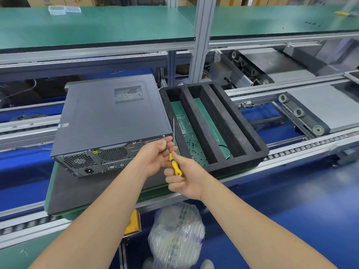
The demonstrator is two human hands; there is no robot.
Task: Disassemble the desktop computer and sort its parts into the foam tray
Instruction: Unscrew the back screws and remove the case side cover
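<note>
Computer (108, 117) beside foam tray (233, 163); right hand (188, 181) grips screwdriver (175, 167) handle, left hand (155, 158) pinches its shaft (166, 143).

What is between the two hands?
In the head view, a yellow-handled screwdriver bridges them: the right hand grips its handle and the left hand pinches its metal shaft, close to the computer.

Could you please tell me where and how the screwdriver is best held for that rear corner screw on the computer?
Grip the screwdriver by its thick yellow handle, coming from the near side, as the right hand does: the slim shaft points away toward the screw on the rear edge of the computer. The left hand pinching the shaft near the tip likely steadies it.
</note>
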